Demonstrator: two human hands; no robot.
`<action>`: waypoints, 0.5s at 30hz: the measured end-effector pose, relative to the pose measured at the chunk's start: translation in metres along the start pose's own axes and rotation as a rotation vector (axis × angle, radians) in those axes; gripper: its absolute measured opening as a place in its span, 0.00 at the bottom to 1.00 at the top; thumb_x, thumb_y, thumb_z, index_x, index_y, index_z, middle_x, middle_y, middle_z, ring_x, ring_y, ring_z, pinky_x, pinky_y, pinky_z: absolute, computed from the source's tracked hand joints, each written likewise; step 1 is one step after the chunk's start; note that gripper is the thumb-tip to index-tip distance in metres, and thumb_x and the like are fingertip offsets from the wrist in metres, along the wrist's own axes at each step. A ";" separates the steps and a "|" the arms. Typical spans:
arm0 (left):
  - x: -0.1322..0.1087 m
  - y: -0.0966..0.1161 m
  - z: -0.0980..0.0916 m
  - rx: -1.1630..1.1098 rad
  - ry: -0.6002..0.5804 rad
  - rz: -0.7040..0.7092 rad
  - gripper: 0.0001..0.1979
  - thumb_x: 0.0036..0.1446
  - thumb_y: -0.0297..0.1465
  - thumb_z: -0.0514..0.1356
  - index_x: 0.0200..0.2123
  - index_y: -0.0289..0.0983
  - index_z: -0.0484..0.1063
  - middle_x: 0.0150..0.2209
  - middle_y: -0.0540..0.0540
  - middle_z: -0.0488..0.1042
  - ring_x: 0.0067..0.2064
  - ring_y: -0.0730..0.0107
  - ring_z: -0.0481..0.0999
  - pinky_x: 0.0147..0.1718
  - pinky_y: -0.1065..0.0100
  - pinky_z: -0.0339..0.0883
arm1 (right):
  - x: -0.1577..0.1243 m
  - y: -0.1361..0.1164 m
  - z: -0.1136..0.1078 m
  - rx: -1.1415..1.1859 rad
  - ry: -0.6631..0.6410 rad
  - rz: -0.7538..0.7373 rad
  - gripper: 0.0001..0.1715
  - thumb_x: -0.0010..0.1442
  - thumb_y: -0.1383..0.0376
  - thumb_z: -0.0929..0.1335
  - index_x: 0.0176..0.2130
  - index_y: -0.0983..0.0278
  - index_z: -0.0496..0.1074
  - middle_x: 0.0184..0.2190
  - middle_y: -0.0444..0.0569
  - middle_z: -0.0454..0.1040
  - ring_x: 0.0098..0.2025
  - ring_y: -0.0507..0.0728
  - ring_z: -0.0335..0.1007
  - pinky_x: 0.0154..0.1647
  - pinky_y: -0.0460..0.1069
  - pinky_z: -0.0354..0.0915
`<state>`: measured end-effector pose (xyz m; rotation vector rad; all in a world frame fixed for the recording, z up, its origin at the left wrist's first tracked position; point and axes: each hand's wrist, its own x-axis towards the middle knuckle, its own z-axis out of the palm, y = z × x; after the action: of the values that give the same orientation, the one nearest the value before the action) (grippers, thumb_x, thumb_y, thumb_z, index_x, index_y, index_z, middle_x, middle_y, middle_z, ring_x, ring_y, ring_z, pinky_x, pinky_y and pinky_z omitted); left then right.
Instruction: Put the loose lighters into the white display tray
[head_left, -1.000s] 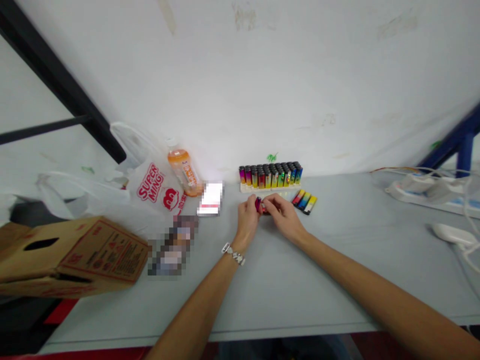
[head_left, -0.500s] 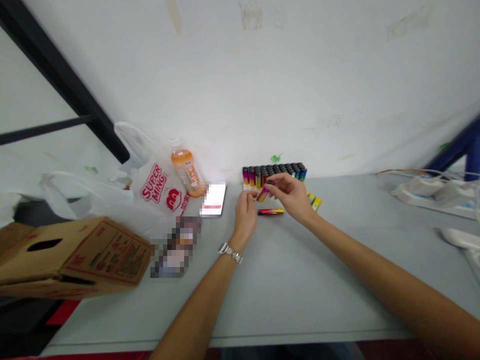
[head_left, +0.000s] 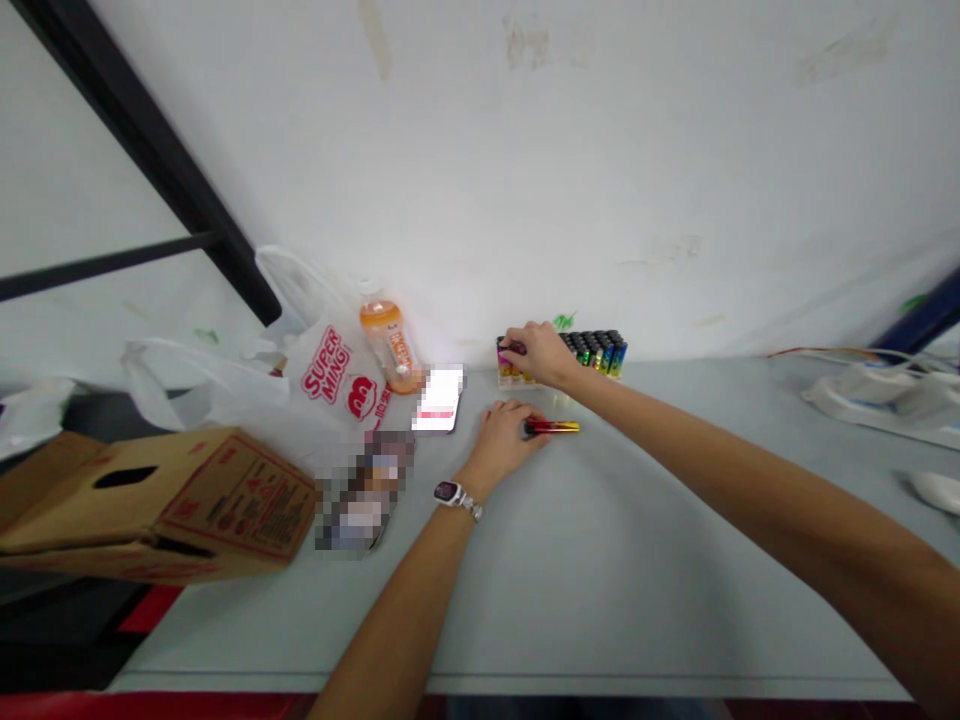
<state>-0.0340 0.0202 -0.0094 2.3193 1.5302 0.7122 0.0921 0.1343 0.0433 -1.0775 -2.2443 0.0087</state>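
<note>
Near the wall, a rack of upright, colourful lighters with black tops (head_left: 598,350) stands on the grey table (head_left: 600,560). My right hand (head_left: 541,352) reaches over the rack's left part, its fingers closed on a dark-ended lighter (head_left: 513,347). In front of the rack, my left hand (head_left: 501,440) has its fingers at the black end of a red and yellow lighter (head_left: 559,427) lying on the table. The left wrist carries a silver watch (head_left: 448,492).
On the left are a cardboard box (head_left: 225,500), a white plastic bag (head_left: 315,375), an orange drink bottle (head_left: 391,340), a lit phone (head_left: 441,400) and a blurred flat item (head_left: 367,490). A white power strip (head_left: 862,400) lies at the right.
My right hand has moved up and left with its lighter, over the rack. My left hand has moved right and down to the lying lighter. The view has shifted slightly.
</note>
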 end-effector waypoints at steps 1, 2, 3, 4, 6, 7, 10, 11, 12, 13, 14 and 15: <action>0.000 -0.001 0.000 0.002 -0.006 0.001 0.11 0.57 0.37 0.66 0.42 0.42 0.78 0.44 0.47 0.77 0.50 0.56 0.71 0.50 0.56 0.61 | 0.001 0.000 0.001 -0.030 -0.003 -0.001 0.09 0.60 0.64 0.70 0.40 0.64 0.79 0.33 0.53 0.79 0.38 0.60 0.72 0.46 0.53 0.61; 0.001 -0.002 0.000 0.001 -0.013 0.002 0.10 0.57 0.37 0.65 0.42 0.42 0.78 0.44 0.47 0.77 0.50 0.56 0.71 0.50 0.57 0.61 | 0.002 0.001 0.003 -0.042 -0.006 0.001 0.10 0.60 0.64 0.70 0.40 0.64 0.79 0.34 0.53 0.79 0.39 0.60 0.71 0.47 0.53 0.61; 0.001 -0.002 0.000 -0.001 -0.020 0.002 0.10 0.58 0.37 0.65 0.42 0.43 0.78 0.44 0.47 0.77 0.50 0.56 0.71 0.50 0.56 0.61 | 0.002 0.002 0.004 -0.044 -0.009 0.004 0.10 0.61 0.63 0.69 0.41 0.64 0.79 0.34 0.53 0.79 0.40 0.60 0.71 0.47 0.53 0.61; 0.001 -0.002 0.000 -0.004 -0.027 0.000 0.10 0.58 0.37 0.65 0.43 0.43 0.78 0.44 0.47 0.77 0.50 0.56 0.71 0.50 0.57 0.61 | 0.003 0.003 0.005 -0.042 -0.011 0.006 0.11 0.61 0.63 0.69 0.42 0.65 0.79 0.34 0.53 0.79 0.40 0.60 0.71 0.47 0.53 0.61; 0.002 -0.002 0.000 -0.010 -0.042 -0.004 0.10 0.58 0.37 0.64 0.43 0.42 0.78 0.44 0.46 0.77 0.51 0.57 0.71 0.51 0.57 0.61 | 0.006 0.005 0.006 -0.037 -0.016 0.002 0.11 0.61 0.64 0.69 0.42 0.65 0.79 0.34 0.53 0.78 0.39 0.60 0.70 0.46 0.53 0.61; 0.002 -0.002 -0.001 -0.012 -0.051 -0.002 0.10 0.59 0.36 0.64 0.43 0.42 0.78 0.45 0.46 0.77 0.50 0.57 0.71 0.51 0.57 0.61 | 0.008 0.006 0.007 -0.035 -0.021 -0.006 0.11 0.61 0.64 0.69 0.42 0.65 0.79 0.34 0.53 0.78 0.40 0.60 0.70 0.46 0.53 0.60; 0.002 -0.001 -0.001 -0.004 -0.068 0.018 0.10 0.60 0.35 0.63 0.44 0.40 0.77 0.44 0.44 0.77 0.49 0.56 0.71 0.50 0.57 0.61 | 0.013 0.008 0.008 -0.026 -0.037 -0.053 0.09 0.60 0.65 0.70 0.40 0.65 0.79 0.35 0.53 0.79 0.42 0.61 0.69 0.46 0.53 0.59; 0.002 -0.001 -0.001 0.000 -0.069 0.026 0.10 0.60 0.35 0.62 0.44 0.40 0.77 0.44 0.44 0.77 0.49 0.56 0.71 0.49 0.56 0.62 | 0.015 0.009 0.008 -0.023 -0.043 -0.070 0.09 0.60 0.65 0.70 0.40 0.65 0.79 0.35 0.53 0.79 0.42 0.61 0.69 0.47 0.53 0.59; 0.001 -0.001 -0.001 0.004 -0.067 0.033 0.10 0.60 0.35 0.62 0.44 0.40 0.77 0.43 0.44 0.76 0.49 0.56 0.71 0.49 0.56 0.62 | 0.016 0.009 0.009 -0.021 -0.051 -0.085 0.09 0.60 0.65 0.70 0.39 0.65 0.80 0.35 0.52 0.80 0.43 0.61 0.68 0.47 0.54 0.58; 0.001 -0.001 0.000 0.006 -0.061 0.039 0.10 0.60 0.35 0.62 0.44 0.39 0.77 0.43 0.43 0.76 0.48 0.55 0.71 0.48 0.56 0.62 | 0.017 0.010 0.010 -0.019 -0.060 -0.097 0.09 0.61 0.65 0.70 0.39 0.65 0.80 0.35 0.52 0.80 0.43 0.61 0.68 0.48 0.54 0.58; 0.001 -0.002 0.000 0.005 -0.055 0.047 0.10 0.60 0.35 0.63 0.44 0.39 0.77 0.42 0.43 0.76 0.48 0.55 0.72 0.48 0.57 0.62 | 0.017 0.010 0.011 -0.018 -0.069 -0.103 0.09 0.61 0.65 0.69 0.39 0.65 0.80 0.35 0.52 0.80 0.43 0.61 0.68 0.48 0.54 0.58; 0.000 -0.002 0.001 0.002 -0.048 0.054 0.10 0.60 0.35 0.63 0.43 0.39 0.76 0.42 0.43 0.76 0.48 0.55 0.72 0.48 0.57 0.63 | 0.017 0.011 0.012 -0.020 -0.078 -0.104 0.09 0.61 0.64 0.69 0.39 0.65 0.80 0.34 0.52 0.79 0.43 0.61 0.67 0.48 0.54 0.58</action>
<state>-0.0352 0.0212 -0.0109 2.3703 1.4535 0.6630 0.0849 0.1569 0.0402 -0.9853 -2.3722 -0.0151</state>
